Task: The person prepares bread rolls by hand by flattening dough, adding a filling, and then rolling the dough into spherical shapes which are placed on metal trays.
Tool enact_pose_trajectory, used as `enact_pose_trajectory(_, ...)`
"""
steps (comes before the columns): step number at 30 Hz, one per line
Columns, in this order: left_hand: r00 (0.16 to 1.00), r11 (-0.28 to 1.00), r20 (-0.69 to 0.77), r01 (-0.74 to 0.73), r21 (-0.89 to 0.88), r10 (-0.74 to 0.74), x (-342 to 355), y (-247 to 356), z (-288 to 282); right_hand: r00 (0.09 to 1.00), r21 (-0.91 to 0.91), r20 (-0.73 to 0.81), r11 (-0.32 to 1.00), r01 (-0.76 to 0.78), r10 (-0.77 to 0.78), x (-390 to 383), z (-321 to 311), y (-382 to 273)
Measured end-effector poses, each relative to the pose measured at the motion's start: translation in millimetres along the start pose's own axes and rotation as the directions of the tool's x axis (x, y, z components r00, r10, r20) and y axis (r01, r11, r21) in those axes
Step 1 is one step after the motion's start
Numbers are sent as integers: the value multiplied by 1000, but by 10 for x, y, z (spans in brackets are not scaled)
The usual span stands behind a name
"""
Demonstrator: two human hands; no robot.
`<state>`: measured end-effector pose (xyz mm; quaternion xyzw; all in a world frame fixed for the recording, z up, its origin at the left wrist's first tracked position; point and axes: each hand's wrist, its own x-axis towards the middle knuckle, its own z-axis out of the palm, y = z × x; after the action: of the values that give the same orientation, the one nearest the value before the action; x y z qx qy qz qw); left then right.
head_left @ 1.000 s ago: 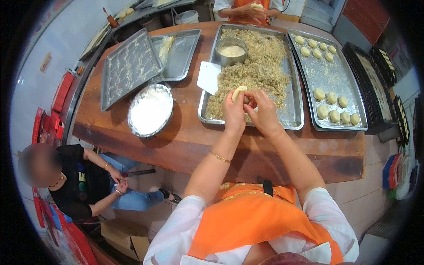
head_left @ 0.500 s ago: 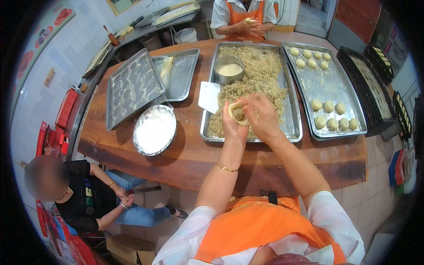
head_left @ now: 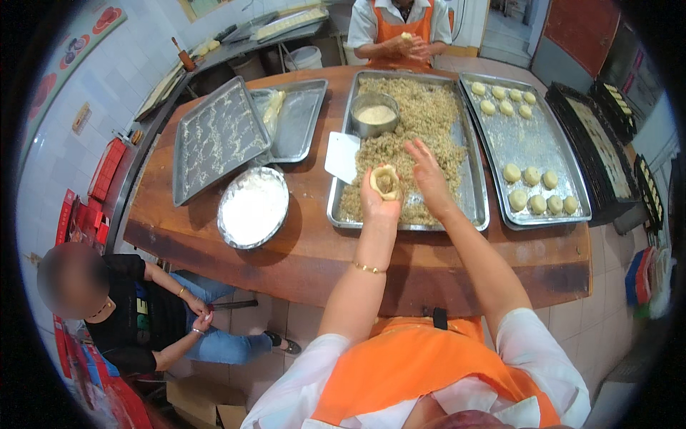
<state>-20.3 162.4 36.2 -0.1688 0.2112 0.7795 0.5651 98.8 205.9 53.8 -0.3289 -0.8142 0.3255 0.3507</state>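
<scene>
My left hand [head_left: 374, 204] cups a pale dough shell [head_left: 384, 181] with brown crumbly filling inside its open rim. Just to the right, my right hand [head_left: 431, 179] is held open with fingers stretched, apart from the dough. Both are above the near part of a large metal tray [head_left: 336, 219] spread with crumbly filling [head_left: 411, 107]. In that tray stands a round metal bowl [head_left: 373, 130] of pale crumbs. A white scraper [head_left: 342, 156] lies across the tray's left edge.
Right of the filling, a metal tray [head_left: 525, 136] carries several round dough pieces. An oval bowl of white flour [head_left: 251, 209] and two flatter trays [head_left: 218, 139] are on the left. Across the wooden table [head_left: 286, 279] a person in an orange apron works dough; another person [head_left: 143, 311] sits lower left.
My right hand has come away from the dough shell toward the right and its fingers have straightened. The left hand still holds the shell, its opening now in plain view.
</scene>
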Motion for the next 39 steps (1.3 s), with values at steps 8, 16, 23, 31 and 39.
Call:
enact_pose_trajectory(8, 991, 996, 130, 8, 91, -20, 122, -250, -207, 971, 522, 233, 837, -164, 46, -172, 13, -123)
enact_pose_trajectory(16, 833, 984, 539, 37, 177, -128, -144, -50, -88, 971, 685, 167, 688, -238, 169, -78, 81, 3)
enact_pose_trajectory(23, 903, 930, 418, -67, 362, -97, 154, -199, -677, 946, 534, 294, 798, -281, 137, -299, 127, -94)
enact_pose_trajectory(31, 978, 980, 138, 139, 141, -158, -334, -22, -660, 992, 537, -9, 838, -99, 123, -356, 207, -8)
enact_pose_trajectory(39, 978, 994, 181, 91, 55, -99, -438, 309, -700, 985, 533, -115, 845, -50, 131, -438, 266, -277)
